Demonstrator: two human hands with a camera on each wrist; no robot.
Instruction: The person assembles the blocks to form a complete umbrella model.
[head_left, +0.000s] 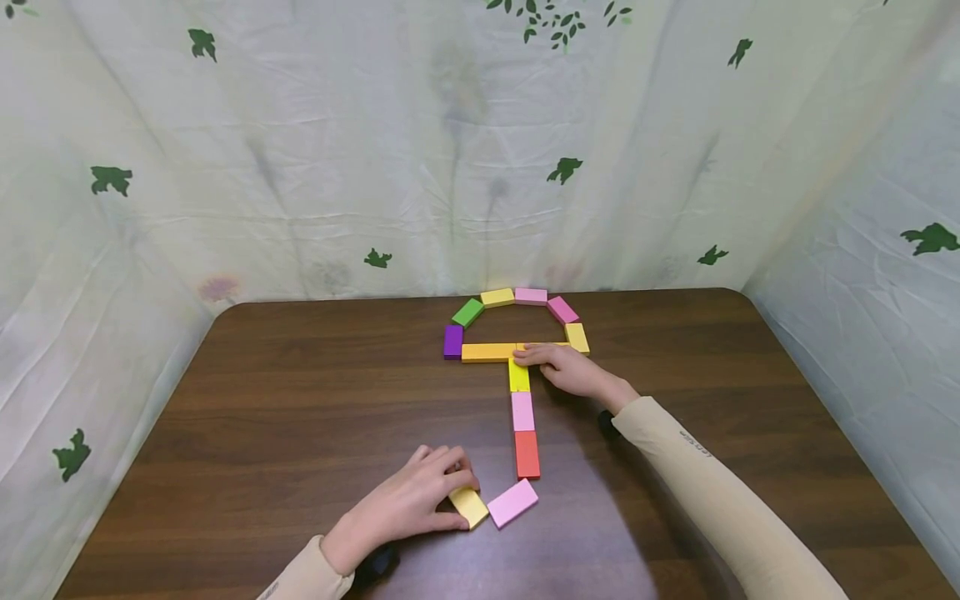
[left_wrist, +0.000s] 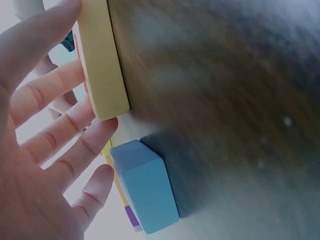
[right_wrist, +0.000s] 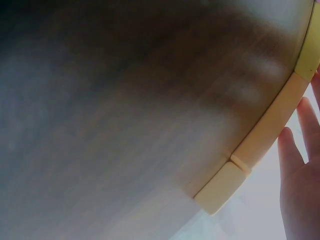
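Observation:
My left hand (head_left: pixel 412 498) pinches a pale yellow block (head_left: pixel 470 509) between thumb and fingers, low over the table. One end of that block meets a slanted pink block (head_left: pixel 513 503). A blue block (left_wrist: pixel 147 192) lies just past my little finger in the left wrist view; in the head view the hand hides it. Farther up, my right hand (head_left: pixel 573 371) rests its extended fingertips on the orange bar (head_left: pixel 489 353), close to where a bright yellow block (head_left: pixel 519 377) joins it. Its fingers cover part of the bar's right half.
Below the yellow block, a pink block (head_left: pixel 522 412) and a red block (head_left: pixel 527 455) continue the stem. Purple (head_left: pixel 453 342), green (head_left: pixel 468 313) and several other blocks arch above the bar. The brown table (head_left: pixel 300 400) ends at a leaf-patterned cloth (head_left: pixel 337 167).

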